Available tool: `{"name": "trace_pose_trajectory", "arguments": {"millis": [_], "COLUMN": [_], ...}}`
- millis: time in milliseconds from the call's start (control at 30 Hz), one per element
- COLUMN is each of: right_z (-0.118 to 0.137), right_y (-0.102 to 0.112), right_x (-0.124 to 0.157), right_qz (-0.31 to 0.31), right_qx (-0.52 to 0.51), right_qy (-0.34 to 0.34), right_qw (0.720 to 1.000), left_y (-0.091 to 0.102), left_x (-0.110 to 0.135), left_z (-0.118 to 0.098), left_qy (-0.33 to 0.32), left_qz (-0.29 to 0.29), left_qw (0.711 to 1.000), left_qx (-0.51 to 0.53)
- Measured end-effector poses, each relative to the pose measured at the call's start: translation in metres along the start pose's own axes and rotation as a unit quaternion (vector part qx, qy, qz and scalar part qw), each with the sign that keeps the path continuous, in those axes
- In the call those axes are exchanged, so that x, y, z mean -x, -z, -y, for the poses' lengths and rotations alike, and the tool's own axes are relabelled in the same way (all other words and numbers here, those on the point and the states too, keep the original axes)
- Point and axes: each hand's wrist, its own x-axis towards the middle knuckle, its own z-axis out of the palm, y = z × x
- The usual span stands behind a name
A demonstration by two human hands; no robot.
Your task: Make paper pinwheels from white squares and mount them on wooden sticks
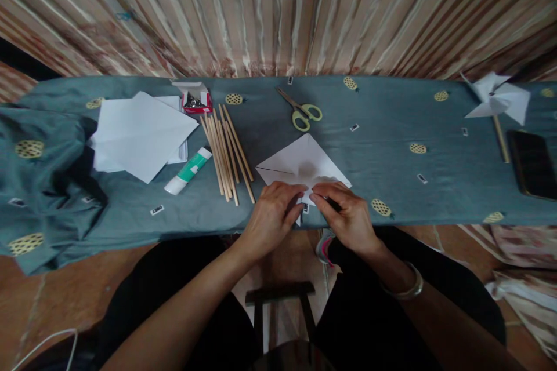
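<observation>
A white paper square with a slit cut in from its left corner lies at the table's front edge. My left hand pinches the near part of this paper between thumb and fingers. Close beside it, my right hand is closed on the same near part, its thumb and forefinger pressed together. The fingertips almost meet, and the paper's near corner is partly hidden by them. Just beyond the paper lie scissors with light green handles, blades pointing away to the left.
Left of the paper are several wooden sticks, a glue stick, a red box of small metal pieces and stacked white sheets. A paper pinwheel and a phone lie far right. A pleated curtain hangs behind.
</observation>
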Motion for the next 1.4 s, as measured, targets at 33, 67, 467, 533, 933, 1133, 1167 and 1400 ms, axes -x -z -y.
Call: {"name": "trace_pose_trajectory", "arguments": {"millis": [33, 67, 467, 533, 933, 1133, 1167, 1400], "right_z": [0.001, 0.002, 0.000, -0.002, -0.004, -0.006, -0.006, -0.007], "right_y": [0.000, 0.000, 0.005, 0.006, 0.012, 0.013, 0.013, 0.016], "right_x": [-0.001, -0.001, 0.016, 0.016, 0.002, -0.001, -0.001, -0.005], "right_qz": [0.000, 0.002, -0.010, -0.011, 0.017, 0.041, 0.045, 0.066], "right_qx": [0.002, 0.004, 0.052, 0.056, 0.065, 0.067, 0.067, 0.055], "right_qy": [0.001, 0.001, -0.019, -0.016, 0.030, 0.038, 0.039, 0.045], "right_qw": [1.000, 1.000, 0.998, 0.998, 0.997, 0.996, 0.996, 0.995], "left_y": [0.000, 0.000, -0.007, -0.007, -0.011, -0.013, -0.013, -0.013], "left_x": [-0.001, -0.003, -0.014, -0.013, 0.002, 0.008, 0.009, 0.012], "left_z": [0.000, 0.000, -0.001, 0.000, 0.000, -0.001, -0.002, -0.002], "left_qy": [0.007, 0.014, 0.044, 0.042, -0.068, -0.063, -0.063, -0.068], "left_qz": [-0.003, -0.005, -0.024, -0.031, -0.010, 0.006, 0.007, 0.005], "left_qw": [1.000, 1.000, 0.998, 0.998, 0.995, 0.994, 0.994, 0.994], "left_qx": [0.007, 0.013, 0.026, 0.026, -0.074, -0.087, -0.086, -0.086]}}
